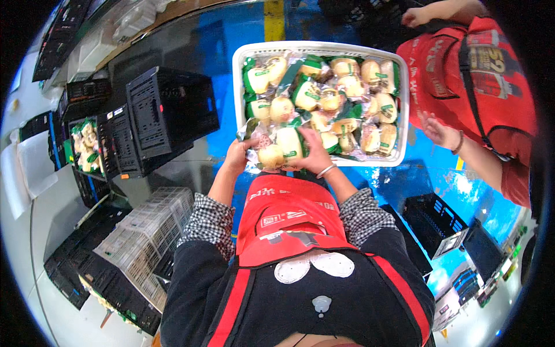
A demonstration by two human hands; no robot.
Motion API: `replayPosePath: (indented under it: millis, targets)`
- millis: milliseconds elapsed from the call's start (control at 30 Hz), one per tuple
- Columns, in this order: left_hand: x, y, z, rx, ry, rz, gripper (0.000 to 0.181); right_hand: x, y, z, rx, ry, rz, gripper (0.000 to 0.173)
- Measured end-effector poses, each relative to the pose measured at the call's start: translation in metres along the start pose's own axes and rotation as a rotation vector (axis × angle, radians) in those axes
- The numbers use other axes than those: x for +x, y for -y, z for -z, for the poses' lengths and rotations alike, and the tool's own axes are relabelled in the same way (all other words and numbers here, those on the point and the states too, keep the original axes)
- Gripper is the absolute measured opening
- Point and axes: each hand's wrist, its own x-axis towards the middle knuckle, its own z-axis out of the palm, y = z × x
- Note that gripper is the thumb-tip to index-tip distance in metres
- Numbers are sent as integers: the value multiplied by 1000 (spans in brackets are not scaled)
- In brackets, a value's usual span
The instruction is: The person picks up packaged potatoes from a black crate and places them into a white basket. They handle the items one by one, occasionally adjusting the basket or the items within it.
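Note:
Directly before me is a white plastic crate, filled with clear-and-green bags of pale, rounded produce; its exact kind is uncertain. Between my hands, over the crate's near left corner, is one such produce bag. My left hand pinches the loose plastic at its left end. My right hand, with a bracelet at the wrist, curls around its right end. The produce shows through the clear film, while the bag's underside is hidden.
A co-worker in a red apron stands at the right, one hand near the crate. Black plastic crates are stacked at left, above light slatted crates. Another black crate lies at right on the blue floor.

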Motion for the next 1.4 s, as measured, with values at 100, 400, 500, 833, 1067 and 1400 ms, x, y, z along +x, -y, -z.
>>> replayPosePath:
  millis: [100,400,500,833,1067,1400]
  targets:
    - [17,-18,25,-4,107,48,26,19,-30,-2,672,-26,-255,77]
    - [15,-14,17,-584,489,103,83,20,1,-34,1421,-57,-754,41]
    - [13,22,22,-622,409,48,102,19,-7,-48,1438,-175,-709,45]
    - [15,62,58,-640,199,51,68,36,29,-1,-17,315,113,65]
    - [-21,39,127,-536,180,-19,62,154,-36,60,-1144,233,-363,84]
    - [-38,50,123,-468,420,129,73,113,32,71,-877,191,-425,61]
